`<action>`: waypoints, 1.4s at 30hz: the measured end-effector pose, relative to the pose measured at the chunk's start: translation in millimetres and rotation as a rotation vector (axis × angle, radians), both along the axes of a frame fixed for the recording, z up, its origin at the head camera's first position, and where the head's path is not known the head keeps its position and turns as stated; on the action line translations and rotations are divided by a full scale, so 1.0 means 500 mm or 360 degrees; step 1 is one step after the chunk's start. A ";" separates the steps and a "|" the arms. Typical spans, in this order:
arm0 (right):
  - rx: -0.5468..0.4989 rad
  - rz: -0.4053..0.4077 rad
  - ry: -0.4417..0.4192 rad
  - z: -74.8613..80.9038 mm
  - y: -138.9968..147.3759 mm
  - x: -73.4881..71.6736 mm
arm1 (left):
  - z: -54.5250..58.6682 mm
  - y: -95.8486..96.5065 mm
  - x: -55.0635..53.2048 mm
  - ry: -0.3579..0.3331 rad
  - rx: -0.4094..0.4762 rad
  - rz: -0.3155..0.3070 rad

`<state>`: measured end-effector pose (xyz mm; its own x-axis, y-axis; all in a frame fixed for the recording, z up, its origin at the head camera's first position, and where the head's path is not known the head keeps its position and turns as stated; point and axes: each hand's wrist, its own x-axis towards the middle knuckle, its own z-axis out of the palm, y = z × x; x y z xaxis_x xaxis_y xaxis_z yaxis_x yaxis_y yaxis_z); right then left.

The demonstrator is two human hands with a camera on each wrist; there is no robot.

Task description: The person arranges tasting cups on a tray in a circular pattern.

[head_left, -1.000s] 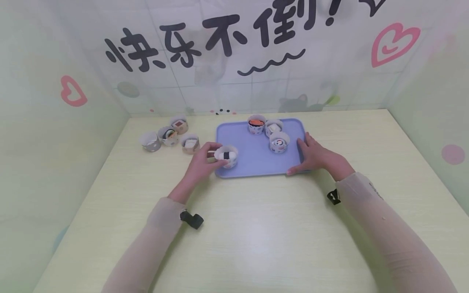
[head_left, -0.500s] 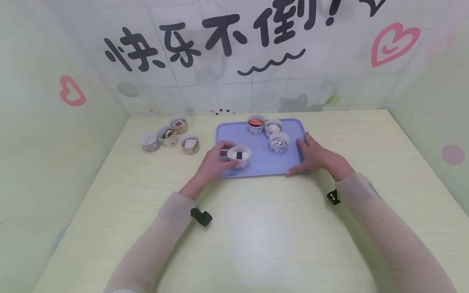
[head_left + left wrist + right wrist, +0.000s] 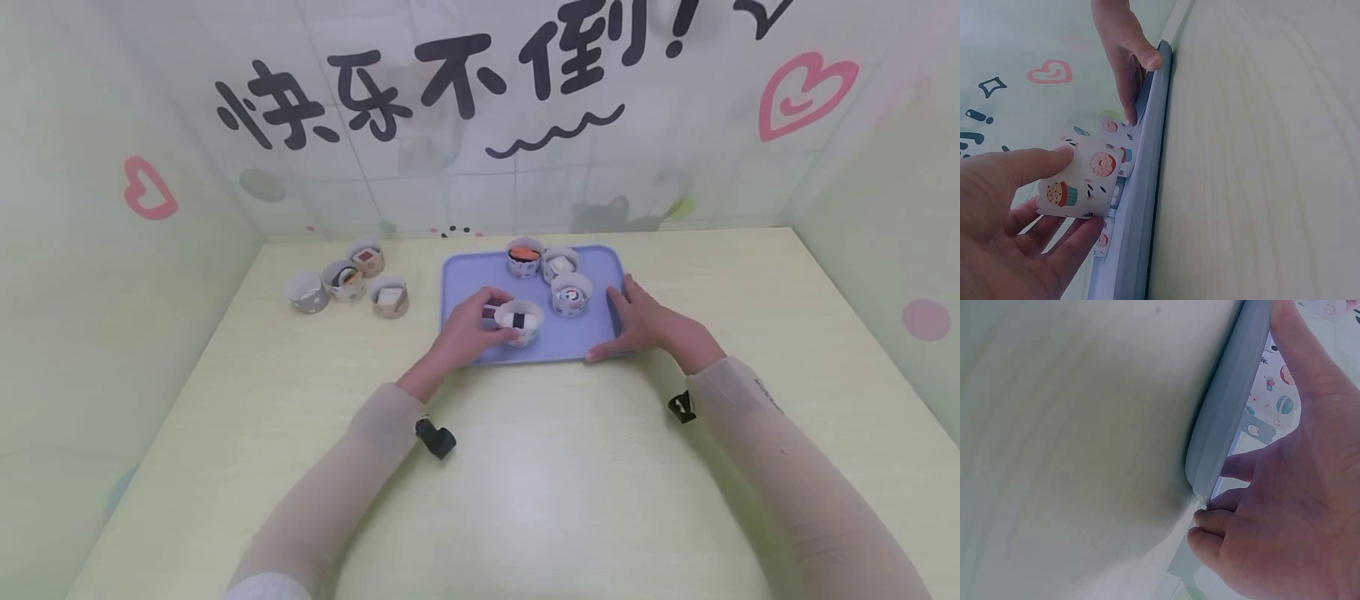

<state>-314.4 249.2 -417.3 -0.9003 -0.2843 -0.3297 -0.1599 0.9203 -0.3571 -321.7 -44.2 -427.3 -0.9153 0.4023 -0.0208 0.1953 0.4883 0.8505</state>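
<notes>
My left hand (image 3: 476,327) grips a paper baking cup (image 3: 531,331) holding a white piece with a black band, like toy sushi. It is over the front middle of the blue tray (image 3: 480,279). In the left wrist view, thumb and fingers pinch the printed wall of this cup (image 3: 1088,178), close above the tray. My right hand (image 3: 643,321) holds the tray's front right corner, thumb on the front rim and fingers along the right side. The right wrist view shows those fingers (image 3: 1213,540) curled at the rim (image 3: 1229,412).
On the tray stand three cups: one with an orange-topped piece (image 3: 524,265), one with a white piece (image 3: 559,265), one with a round roll (image 3: 571,298). Several more filled cups (image 3: 390,302) stand on the table left of the tray. A printed wall backs the table.
My left hand has carried the banded-piece cup rightward, from the tray's left edge to its front middle. The right hand and the tray have stayed in place.
</notes>
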 end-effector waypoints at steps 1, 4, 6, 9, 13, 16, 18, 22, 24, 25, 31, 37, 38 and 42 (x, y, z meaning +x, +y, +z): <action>0.0002 0.0002 0.0000 0.000 0.000 0.000 | 0.001 0.005 0.000 0.0003 -0.0009 -0.0006; 0.0004 0.0002 0.0000 -0.001 0.001 0.000 | 0.001 0.018 -0.003 0.0009 -0.0018 -0.0028; 0.0005 0.0001 0.0001 -0.002 0.002 -0.001 | 0.000 0.028 -0.005 0.0007 -0.0017 -0.0040; 0.0004 0.0000 0.0000 -0.002 0.003 -0.001 | -0.002 0.041 -0.008 -0.0009 -0.0023 -0.0053; 0.0012 -0.0005 0.0000 -0.003 0.003 -0.002 | -0.002 0.056 -0.008 -0.0021 -0.0052 -0.0069; 0.0017 -0.0007 0.0004 -0.004 0.001 -0.002 | -0.003 0.064 -0.009 -0.0009 -0.0071 -0.0075; 0.0020 -0.0012 0.0001 -0.004 0.001 -0.002 | -0.003 0.069 -0.009 0.0000 -0.0084 -0.0079; 0.0026 -0.0016 -0.0005 -0.004 0.000 -0.003 | -0.002 0.076 -0.010 -0.0001 -0.0091 -0.0093; 0.0030 -0.0019 -0.0009 -0.005 -0.001 -0.004 | -0.003 0.079 -0.011 -0.0006 -0.0095 -0.0100; 0.0034 -0.0019 -0.0008 -0.005 -0.001 -0.005 | -0.003 0.081 -0.011 -0.0009 -0.0096 -0.0103; 0.0044 -0.0010 0.0001 -0.007 -0.001 -0.006 | -0.006 0.091 -0.015 -0.0012 -0.0077 -0.0131; 0.0045 -0.0003 0.0004 -0.009 0.001 -0.006 | -0.011 0.101 -0.017 0.0005 -0.0055 -0.0160; 0.0046 -0.0002 0.0006 -0.009 0.001 -0.006 | -0.012 0.102 -0.017 0.0004 -0.0055 -0.0163; 0.0058 0.0000 0.0005 -0.008 0.000 -0.007 | -0.015 0.108 -0.016 -0.0009 -0.0047 -0.0178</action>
